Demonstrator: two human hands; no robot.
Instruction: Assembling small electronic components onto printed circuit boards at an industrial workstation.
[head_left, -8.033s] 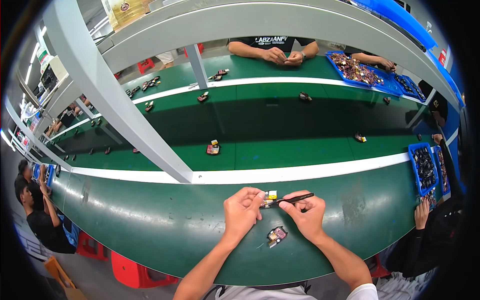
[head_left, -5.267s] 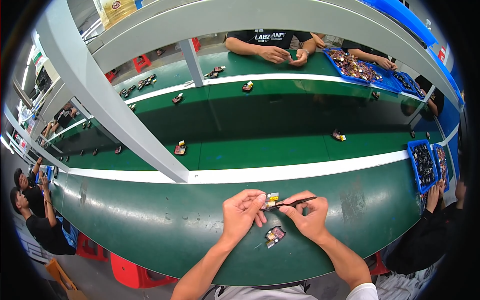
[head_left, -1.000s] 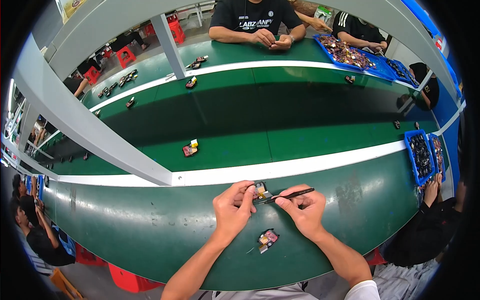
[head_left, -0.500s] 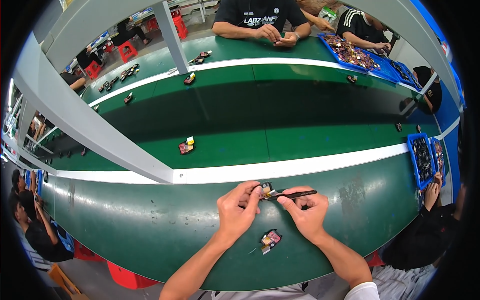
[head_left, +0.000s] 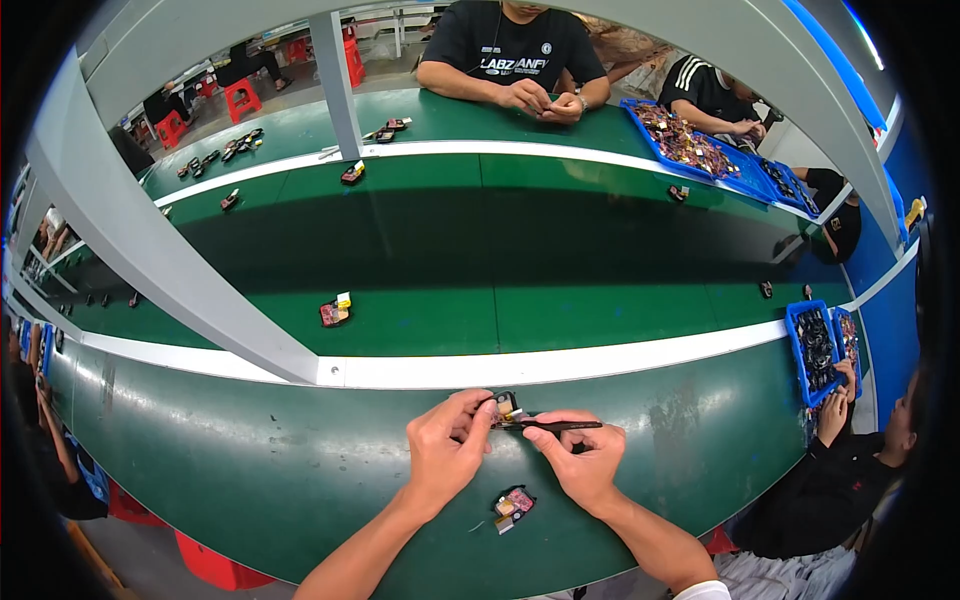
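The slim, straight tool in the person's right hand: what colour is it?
The slim, straight tool is black, showing best in the head view.

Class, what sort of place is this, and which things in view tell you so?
Probably a factory assembly line: small electronic units lie spaced along a long green belt, blue trays hold heaps of parts, and people work along both sides.

A green counter (head_left: 300, 450) spans the foreground, a white rail (head_left: 560, 365) between it and a green belt (head_left: 610, 310). A grey post (head_left: 140, 240) slants at left. Red stools (head_left: 242, 98) stand on the grey floor (head_left: 385, 72); at right, a light strip (head_left: 865, 36) glows above a blue wall (head_left: 890, 330).
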